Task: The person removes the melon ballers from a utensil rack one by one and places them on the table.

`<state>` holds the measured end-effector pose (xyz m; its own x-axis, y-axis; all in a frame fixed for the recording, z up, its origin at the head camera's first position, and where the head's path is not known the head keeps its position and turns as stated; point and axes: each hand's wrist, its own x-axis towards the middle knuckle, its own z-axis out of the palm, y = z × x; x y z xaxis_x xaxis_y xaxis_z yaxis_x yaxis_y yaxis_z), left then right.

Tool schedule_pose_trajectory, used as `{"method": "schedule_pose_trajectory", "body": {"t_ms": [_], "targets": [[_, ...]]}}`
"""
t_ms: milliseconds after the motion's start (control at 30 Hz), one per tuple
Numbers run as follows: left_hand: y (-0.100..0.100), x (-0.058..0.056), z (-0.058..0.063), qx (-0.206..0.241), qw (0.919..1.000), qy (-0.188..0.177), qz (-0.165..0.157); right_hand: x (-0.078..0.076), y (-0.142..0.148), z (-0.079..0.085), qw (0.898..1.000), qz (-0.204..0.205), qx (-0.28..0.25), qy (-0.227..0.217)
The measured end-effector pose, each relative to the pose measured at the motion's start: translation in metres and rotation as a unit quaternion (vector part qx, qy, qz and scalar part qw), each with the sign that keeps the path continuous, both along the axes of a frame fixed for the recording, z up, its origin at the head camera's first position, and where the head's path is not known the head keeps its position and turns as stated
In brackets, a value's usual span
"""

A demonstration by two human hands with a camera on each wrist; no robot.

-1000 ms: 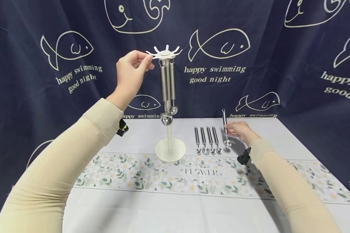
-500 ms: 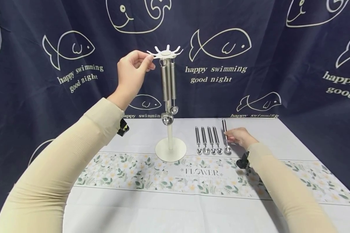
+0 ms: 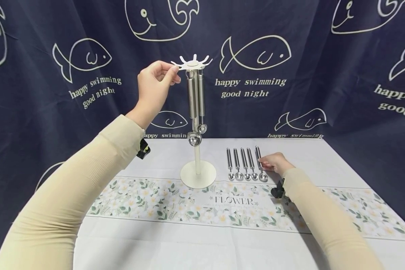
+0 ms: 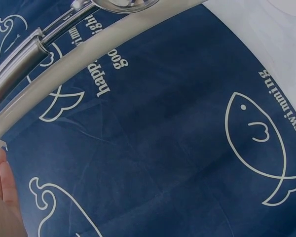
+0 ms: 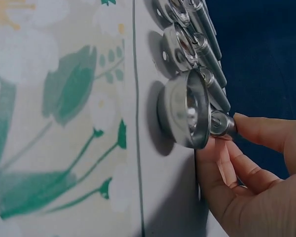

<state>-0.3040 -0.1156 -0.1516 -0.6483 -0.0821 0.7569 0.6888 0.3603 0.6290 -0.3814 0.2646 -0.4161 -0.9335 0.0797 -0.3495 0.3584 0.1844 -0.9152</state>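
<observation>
My left hand (image 3: pixel 155 84) pinches the tip of one prong on the white hanging rack (image 3: pixel 197 155). From the rack's prongs hang two steel scoops: a larger one (image 3: pixel 194 139) and a smaller one (image 3: pixel 202 128), bowls down. In the left wrist view, fingertips (image 4: pixel 9 185) show at the left edge beside the pole. My right hand (image 3: pixel 273 163) pinches the handle of another steel scoop (image 3: pixel 263 177) between thumb and fingers. This scoop stands at the right end of a row of several similar scoops (image 3: pixel 244 159). Its round bowl (image 5: pixel 175 108) is close over the table in the right wrist view.
A white cloth (image 3: pixel 155 243) covers the table, with a floral runner (image 3: pixel 138 202) across it in front of the scoops. The rack's round base (image 3: pixel 189 180) overlaps the runner's far edge. Behind the table hangs a dark blue curtain (image 3: pixel 249 116) with fish drawings.
My right hand has lowered its scoop and moved it slightly left to the end of the row. The left hand keeps its pinch on the rack.
</observation>
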Motion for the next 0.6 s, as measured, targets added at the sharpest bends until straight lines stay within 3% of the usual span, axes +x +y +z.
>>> {"method": "schedule_pose_trajectory", "body": {"t_ms": [200, 600], "targets": [[0.0, 0.0, 0.0, 0.006, 0.9999, 0.002, -0.01, 0.002, -0.005, 0.001, 1.0, -0.012, 0.001, 0.008], [0.001, 0.001, 0.0, 0.01, 0.9998, 0.002, -0.014, -0.003, -0.013, 0.002, 0.994, -0.039, 0.101, -0.015]]}}
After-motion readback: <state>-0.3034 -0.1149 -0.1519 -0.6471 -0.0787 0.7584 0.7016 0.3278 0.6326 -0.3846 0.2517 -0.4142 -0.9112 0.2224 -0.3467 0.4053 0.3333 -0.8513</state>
